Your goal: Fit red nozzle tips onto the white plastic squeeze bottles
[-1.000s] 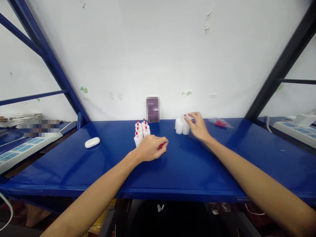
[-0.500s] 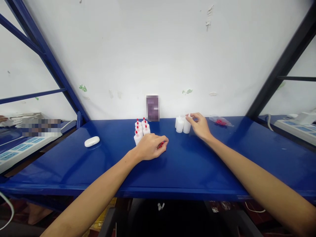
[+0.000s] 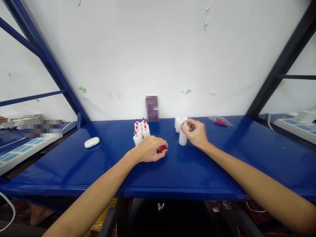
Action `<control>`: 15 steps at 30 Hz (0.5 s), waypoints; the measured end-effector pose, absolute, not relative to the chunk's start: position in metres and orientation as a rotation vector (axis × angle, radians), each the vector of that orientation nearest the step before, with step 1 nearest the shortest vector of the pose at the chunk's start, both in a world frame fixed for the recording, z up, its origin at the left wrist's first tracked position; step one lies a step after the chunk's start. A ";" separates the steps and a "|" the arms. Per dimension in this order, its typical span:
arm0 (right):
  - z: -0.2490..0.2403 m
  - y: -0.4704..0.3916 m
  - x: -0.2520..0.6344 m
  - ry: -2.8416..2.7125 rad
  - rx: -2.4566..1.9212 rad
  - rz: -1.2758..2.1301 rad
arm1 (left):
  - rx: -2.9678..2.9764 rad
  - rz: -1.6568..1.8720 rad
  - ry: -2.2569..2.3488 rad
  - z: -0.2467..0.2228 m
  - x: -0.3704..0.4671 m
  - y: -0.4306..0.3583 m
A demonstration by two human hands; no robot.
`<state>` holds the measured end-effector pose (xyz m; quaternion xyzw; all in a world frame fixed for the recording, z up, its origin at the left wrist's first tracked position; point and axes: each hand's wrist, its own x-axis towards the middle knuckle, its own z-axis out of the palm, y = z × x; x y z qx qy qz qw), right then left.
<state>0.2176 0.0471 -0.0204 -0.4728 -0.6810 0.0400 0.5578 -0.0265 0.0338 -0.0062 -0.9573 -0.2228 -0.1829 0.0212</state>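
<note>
- At the far left, one white power strip (image 3: 29, 146) with blue sockets lies beyond the tabletop's (image 3: 153, 177) side.
- One white earbud case (image 3: 92, 142) lies on the tabletop, well apart from the bottles.
- Seven red-capped squeeze bottles (image 3: 138, 138) stand upright in two close rows, probably grouped to keep them together and easy to count; the forearm side may hide others.
- One dark purple rectangular object (image 3: 152, 108), its face blurred out, stands against the wall behind them, perhaps leaning for support.
- The left hand (image 3: 150, 148) rests just in front of the bottles, its grip curled around loose red caps (image 3: 162, 149); the cupping likely stops them scattering. Several show, too small to count.
- At least two uncapped bottles (image 3: 177, 125) stand clustered near the wall, partly hidden.
- One held bottle (image 3: 183, 138), white and uncapped, is in front of that cluster, nearly upright; whether its base touches down, I cannot tell.
- The right hand (image 3: 197, 132) has a narrow grip, thumb and fingers pinching that bottle near its top, presumably because the neck is easy to grasp.
- One clear plastic bag (image 3: 227, 123) lies beyond, red pieces (image 3: 220, 121) inside, uncountable.
</note>
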 end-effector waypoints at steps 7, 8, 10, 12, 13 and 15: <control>-0.016 0.033 0.203 -1.769 -0.909 0.393 | -2.888 -0.372 -0.706 -0.003 -0.028 0.031; -0.015 0.032 0.200 -1.778 -0.886 0.474 | -2.884 -0.362 -0.710 -0.003 -0.028 0.031; -0.015 0.031 0.196 -1.799 -0.865 0.674 | -2.888 -0.344 -0.709 -0.003 -0.027 0.031; -0.015 0.030 0.193 -1.801 -0.867 0.845 | -2.901 -0.337 -0.712 -0.004 -0.027 0.032; -0.015 0.030 0.192 -1.790 -0.868 0.899 | -2.911 -0.339 -0.714 -0.005 -0.027 0.032; -0.015 0.030 0.192 -1.743 -0.853 0.972 | -2.938 -0.370 -0.712 -0.006 -0.027 0.032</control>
